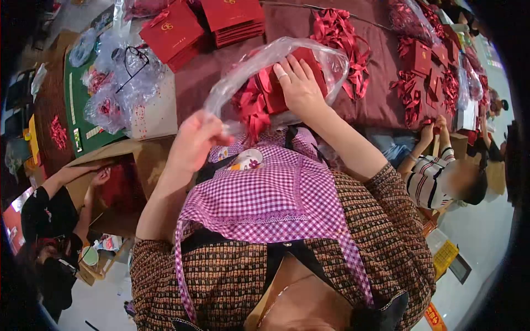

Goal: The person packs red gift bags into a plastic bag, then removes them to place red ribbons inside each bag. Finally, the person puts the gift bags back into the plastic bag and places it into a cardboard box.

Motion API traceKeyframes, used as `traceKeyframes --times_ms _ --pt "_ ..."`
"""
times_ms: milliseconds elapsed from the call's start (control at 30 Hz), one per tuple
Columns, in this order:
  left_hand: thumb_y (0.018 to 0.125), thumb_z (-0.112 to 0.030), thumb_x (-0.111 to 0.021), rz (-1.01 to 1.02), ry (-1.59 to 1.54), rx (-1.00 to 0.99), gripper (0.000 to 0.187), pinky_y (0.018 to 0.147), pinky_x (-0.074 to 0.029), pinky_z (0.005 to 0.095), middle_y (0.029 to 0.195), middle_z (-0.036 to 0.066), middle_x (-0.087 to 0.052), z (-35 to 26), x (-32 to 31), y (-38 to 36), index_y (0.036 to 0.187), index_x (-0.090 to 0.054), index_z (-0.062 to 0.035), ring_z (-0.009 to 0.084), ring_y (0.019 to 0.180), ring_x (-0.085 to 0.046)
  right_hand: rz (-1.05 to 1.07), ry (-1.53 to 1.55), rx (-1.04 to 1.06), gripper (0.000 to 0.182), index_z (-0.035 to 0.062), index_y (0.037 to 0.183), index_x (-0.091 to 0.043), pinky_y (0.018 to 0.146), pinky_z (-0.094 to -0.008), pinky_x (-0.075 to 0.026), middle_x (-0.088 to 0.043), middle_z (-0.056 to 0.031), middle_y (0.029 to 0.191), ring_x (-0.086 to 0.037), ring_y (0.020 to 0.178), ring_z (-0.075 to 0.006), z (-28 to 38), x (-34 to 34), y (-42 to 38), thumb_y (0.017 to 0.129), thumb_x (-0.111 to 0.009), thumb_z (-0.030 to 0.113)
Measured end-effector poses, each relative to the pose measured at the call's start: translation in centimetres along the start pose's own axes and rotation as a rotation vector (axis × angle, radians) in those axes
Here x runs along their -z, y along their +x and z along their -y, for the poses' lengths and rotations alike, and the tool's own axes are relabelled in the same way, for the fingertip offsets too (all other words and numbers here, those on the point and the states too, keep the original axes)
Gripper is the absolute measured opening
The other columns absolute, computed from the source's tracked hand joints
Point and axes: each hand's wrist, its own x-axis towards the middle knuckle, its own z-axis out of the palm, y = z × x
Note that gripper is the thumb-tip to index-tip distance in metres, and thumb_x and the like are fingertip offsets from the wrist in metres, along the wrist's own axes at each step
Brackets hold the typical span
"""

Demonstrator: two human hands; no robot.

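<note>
A clear plastic bag (223, 91) lies at the table's near edge with red gift bags (310, 62) and shiny red ribbon (255, 105) inside it. My left hand (194, 140) is closed at the near left edge of this plastic bag, its fingers slightly blurred. On top of the red gift bags rests my right hand (301, 83), fingers stretched out and flat, with a ring on one finger. Part of the bags under that palm is hidden.
Stacks of red gift bags (232, 19) stand at the back. A heap of red ribbon (345, 44) lies right of my work. Clear plastic with glasses (132, 63) covers the left side. Co-workers (441, 176) are at both sides; an open carton (149, 165) stands left.
</note>
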Motion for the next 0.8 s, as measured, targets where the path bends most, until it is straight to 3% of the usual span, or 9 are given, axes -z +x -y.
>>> traceKeyframes --times_ms 133,300,400,467,567,600,667,700,800 --pt "0.089 -0.009 -0.057 0.124 -0.249 -0.164 0.022 0.055 -0.048 0.0338 0.064 0.000 -0.045 -5.6 -0.5 -2.5 0.108 -0.050 -0.0014 0.0130 0.054 -0.050 0.047 0.012 0.000 0.045 -0.0057 0.123 -0.048 0.107 -0.0509 -0.027 -0.047 -0.0232 0.131 -0.039 0.127 -0.0382 0.3 0.9 0.3 0.082 -0.045 0.013" --pt "0.093 -0.017 -0.053 -0.195 0.119 -0.742 0.039 0.057 -0.042 0.0274 0.071 0.003 -0.049 -10.0 -4.3 -4.9 0.125 -0.043 0.0021 0.0124 0.059 -0.047 0.061 -0.025 -0.002 0.046 -0.0069 0.123 -0.047 0.108 -0.0512 -0.026 -0.046 -0.0239 0.133 -0.039 0.127 -0.0389 0.3 0.8 0.3 0.082 -0.045 0.013" --pt "0.093 -0.008 -0.050 0.365 0.277 -0.685 0.025 0.074 -0.052 0.0282 0.087 0.009 -0.061 -8.8 -8.5 -5.2 0.115 -0.053 0.0027 0.0154 0.080 -0.062 0.058 0.008 0.024 0.046 -0.0075 0.124 -0.047 0.107 -0.0516 -0.026 -0.044 -0.0252 0.134 -0.038 0.128 -0.0400 0.3 1.1 0.1 0.083 -0.044 0.015" --pt "0.084 0.000 -0.051 0.499 0.814 -0.809 0.022 0.079 -0.049 0.0348 0.094 0.015 -0.060 -8.1 -11.7 -2.2 0.105 -0.056 0.0047 0.0304 0.086 -0.061 0.061 0.026 0.034 0.049 -0.0065 0.125 -0.046 0.109 -0.0528 -0.023 -0.044 -0.0248 0.135 -0.036 0.130 -0.0402 0.5 1.1 0.3 0.084 -0.045 0.020" --pt "0.082 -0.003 -0.048 0.267 1.170 -1.021 0.030 0.088 -0.045 0.0418 0.109 0.023 -0.057 -3.2 -12.4 5.9 0.109 -0.056 0.0071 0.0372 0.101 -0.056 0.059 0.071 0.066 0.054 -0.0031 0.129 -0.046 0.111 -0.0546 -0.016 -0.044 -0.0224 0.136 -0.030 0.133 -0.0398 0.0 -0.5 -0.3 0.084 -0.048 0.028" --pt "0.081 -0.005 -0.049 0.196 1.225 -1.013 0.034 0.091 -0.043 0.0443 0.113 0.024 -0.056 -2.3 -11.9 7.9 0.112 -0.055 0.0066 0.0406 0.105 -0.053 0.287 0.158 0.019 0.052 -0.0033 0.127 -0.047 0.111 -0.0537 -0.018 -0.043 -0.0218 0.137 -0.032 0.133 -0.0395 -0.2 0.3 0.0 0.084 -0.048 0.026" --pt "0.079 -0.007 -0.048 -0.054 1.312 -1.237 0.023 0.083 -0.044 0.0423 0.101 0.020 -0.056 -1.0 -10.6 10.3 0.099 -0.054 0.0015 0.0364 0.096 -0.054 0.227 -0.034 0.003 0.050 -0.0034 0.126 -0.049 0.111 -0.0513 -0.020 -0.043 -0.0214 0.137 -0.034 0.131 -0.0378 0.1 0.7 0.3 0.083 -0.049 0.024" --pt "0.085 -0.011 -0.049 -0.046 1.422 -0.947 0.037 0.096 -0.039 0.0451 0.122 0.022 -0.053 -0.5 -9.5 10.6 0.119 -0.050 0.0038 0.0381 0.109 -0.051 0.092 -0.036 0.006 0.048 -0.0042 0.124 -0.050 0.110 -0.0487 -0.023 -0.045 -0.0216 0.136 -0.036 0.130 -0.0363 0.2 1.1 0.4 0.083 -0.048 0.019" --pt "0.086 -0.016 -0.049 -0.024 1.644 -1.034 0.047 0.104 -0.031 0.0454 0.129 0.025 -0.048 0.9 -7.6 10.9 0.128 -0.042 0.0056 0.0384 0.120 -0.044 0.033 -0.002 -0.013 0.047 -0.0061 0.125 -0.047 0.110 -0.0485 -0.024 -0.046 -0.0222 0.135 -0.038 0.130 -0.0363 0.6 1.2 0.3 0.082 -0.046 0.014"
